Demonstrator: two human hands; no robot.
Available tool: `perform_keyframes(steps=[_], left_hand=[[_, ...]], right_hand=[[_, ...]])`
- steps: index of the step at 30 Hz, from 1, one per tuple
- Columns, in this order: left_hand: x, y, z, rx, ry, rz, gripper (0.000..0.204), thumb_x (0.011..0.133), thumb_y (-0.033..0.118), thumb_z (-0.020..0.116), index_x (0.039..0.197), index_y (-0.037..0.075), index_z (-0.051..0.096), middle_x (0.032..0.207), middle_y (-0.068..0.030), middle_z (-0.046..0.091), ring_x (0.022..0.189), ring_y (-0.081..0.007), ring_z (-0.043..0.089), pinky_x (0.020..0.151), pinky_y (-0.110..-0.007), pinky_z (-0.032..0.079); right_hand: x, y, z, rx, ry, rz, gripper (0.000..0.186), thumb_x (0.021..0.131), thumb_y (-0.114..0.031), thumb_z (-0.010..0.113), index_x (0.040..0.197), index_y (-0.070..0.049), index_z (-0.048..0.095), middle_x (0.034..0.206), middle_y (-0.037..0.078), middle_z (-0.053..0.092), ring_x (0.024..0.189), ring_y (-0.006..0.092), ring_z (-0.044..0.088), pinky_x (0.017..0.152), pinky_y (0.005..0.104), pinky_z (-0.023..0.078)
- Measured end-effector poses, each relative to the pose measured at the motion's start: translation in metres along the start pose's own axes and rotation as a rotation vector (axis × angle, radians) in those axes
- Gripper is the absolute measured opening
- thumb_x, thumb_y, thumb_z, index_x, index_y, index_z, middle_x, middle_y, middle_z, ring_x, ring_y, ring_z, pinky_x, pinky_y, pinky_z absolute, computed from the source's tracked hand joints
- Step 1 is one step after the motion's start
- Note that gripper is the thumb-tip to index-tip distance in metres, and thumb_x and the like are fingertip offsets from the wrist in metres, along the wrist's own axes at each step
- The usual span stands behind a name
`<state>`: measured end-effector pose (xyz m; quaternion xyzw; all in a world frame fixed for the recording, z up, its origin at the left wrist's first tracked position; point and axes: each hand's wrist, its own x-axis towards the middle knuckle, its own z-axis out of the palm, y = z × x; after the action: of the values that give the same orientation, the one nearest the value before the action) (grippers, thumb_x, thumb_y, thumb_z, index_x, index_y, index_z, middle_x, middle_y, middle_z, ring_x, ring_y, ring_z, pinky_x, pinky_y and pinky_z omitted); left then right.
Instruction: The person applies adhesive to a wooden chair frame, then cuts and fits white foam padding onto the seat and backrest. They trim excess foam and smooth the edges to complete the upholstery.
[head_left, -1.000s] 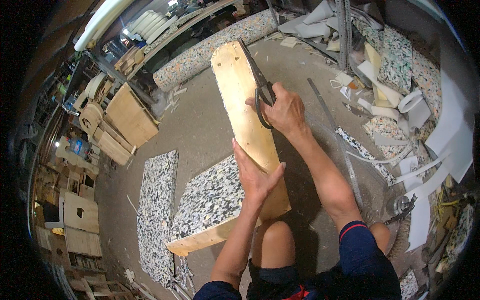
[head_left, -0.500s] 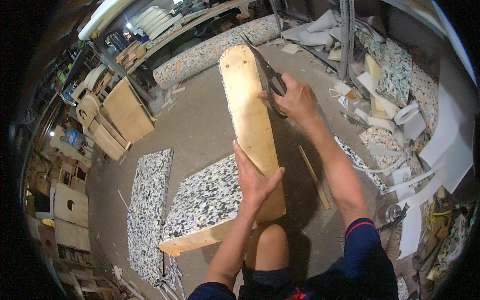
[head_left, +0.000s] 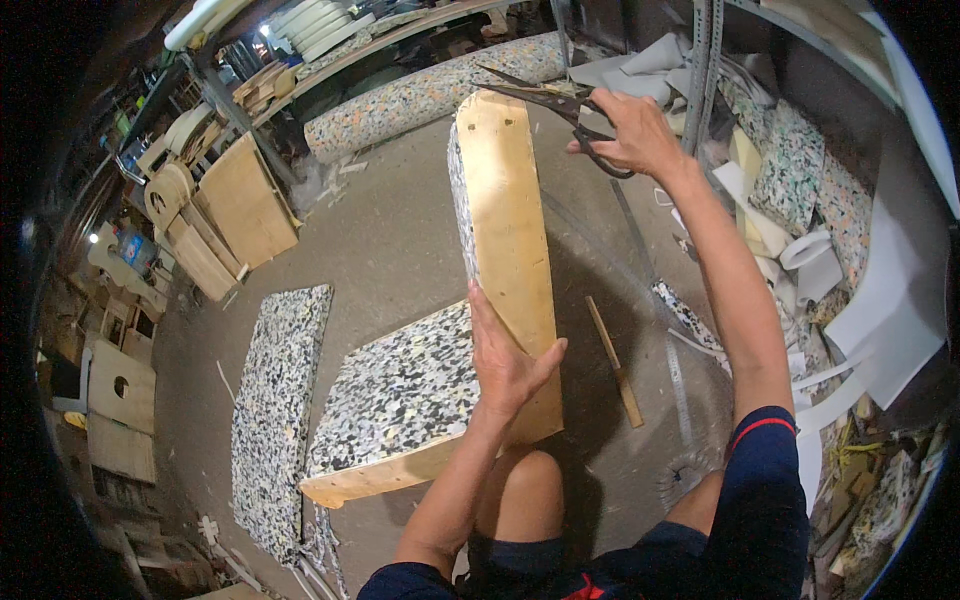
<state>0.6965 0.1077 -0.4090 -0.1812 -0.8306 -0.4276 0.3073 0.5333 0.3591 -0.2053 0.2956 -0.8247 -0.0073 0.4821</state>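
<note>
My left hand (head_left: 510, 350) grips the upright part of an L-shaped plywood frame (head_left: 500, 190), its fingers along the left edge and thumb across the plywood. Speckled black-and-white foam (head_left: 390, 390) covers the lower part and shows along the upright's left side. My right hand (head_left: 630, 135) holds large black scissors (head_left: 540, 93) by their handles, with the blades at the rounded top of the upright; whether they touch it I cannot tell. A separate speckled foam slab (head_left: 280, 420) lies on the floor to the left.
Plywood pieces (head_left: 245, 210) lean at the left. A speckled foam roll (head_left: 420, 100) lies under a shelf (head_left: 400, 27) at the back. Foam offcuts (head_left: 790, 200) are heaped by a metal post (head_left: 700, 80) at the right. A thin wooden strip (head_left: 612, 360) lies on the floor.
My right hand has moved up and to the right with the scissors, whose blades now slant across the top. The upright has shifted and turned slightly, showing more foam on its left side.
</note>
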Motion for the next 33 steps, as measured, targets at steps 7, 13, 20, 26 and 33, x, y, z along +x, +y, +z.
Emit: perform_keyframes(steps=[7, 13, 20, 26, 33], left_hand=[[-0.003, -0.003, -0.002, -0.033, 0.022, 0.024, 0.130, 0.066, 0.031, 0.088, 0.152, -0.011, 0.000, 0.153, -0.0409, 0.019, 0.141, -0.0536, 0.027, 0.118, -0.048, 0.028], [-0.003, -0.006, 0.001, -0.080, 0.035, 0.040, 0.129, 0.066, 0.030, 0.087, 0.153, -0.010, 0.001, 0.153, -0.0401, 0.020, 0.142, -0.0527, 0.027, 0.118, -0.047, 0.028], [-0.008, -0.006, 0.005, -0.028, 0.066, 0.067, 0.128, 0.067, 0.031, 0.087, 0.154, -0.008, 0.001, 0.154, -0.0392, 0.019, 0.142, -0.0517, 0.027, 0.118, -0.047, 0.028], [-0.011, -0.010, -0.004, -0.028, 0.079, 0.077, 0.128, 0.067, 0.032, 0.087, 0.154, -0.008, 0.001, 0.155, -0.0382, 0.018, 0.143, -0.0514, 0.026, 0.118, -0.047, 0.028], [-0.004, -0.019, -0.006, -0.012, 0.038, 0.093, 0.128, 0.066, 0.034, 0.088, 0.155, -0.005, 0.004, 0.156, -0.0334, 0.021, 0.146, -0.0443, 0.026, 0.118, -0.044, 0.028]], right_hand=[[0.032, 0.029, -0.017, -0.055, -0.258, -0.113, 0.047, 0.076, -0.027, 0.079, 0.105, -0.007, 0.048, 0.082, 0.021, 0.063, 0.082, 0.0440, 0.062, 0.068, 0.0513, 0.049], [0.056, 0.041, -0.033, -0.164, -0.263, -0.248, 0.047, 0.077, -0.027, 0.077, 0.110, -0.008, 0.050, 0.091, 0.014, 0.063, 0.092, 0.0350, 0.064, 0.078, 0.0467, 0.049], [0.072, 0.028, -0.033, -0.139, -0.325, -0.273, 0.044, 0.080, -0.028, 0.074, 0.109, -0.006, 0.050, 0.089, 0.017, 0.064, 0.089, 0.0389, 0.064, 0.074, 0.0497, 0.049], [0.076, 0.026, -0.041, -0.146, -0.371, -0.211, 0.040, 0.083, -0.032, 0.073, 0.105, -0.004, 0.055, 0.088, 0.019, 0.067, 0.086, 0.0430, 0.064, 0.072, 0.0521, 0.049], [-0.035, 0.001, -0.131, -0.041, -0.276, 0.694, 0.055, 0.086, -0.058, 0.069, 0.097, -0.004, 0.066, 0.073, 0.011, 0.064, 0.067, 0.0281, 0.061, 0.065, 0.0400, 0.048]])
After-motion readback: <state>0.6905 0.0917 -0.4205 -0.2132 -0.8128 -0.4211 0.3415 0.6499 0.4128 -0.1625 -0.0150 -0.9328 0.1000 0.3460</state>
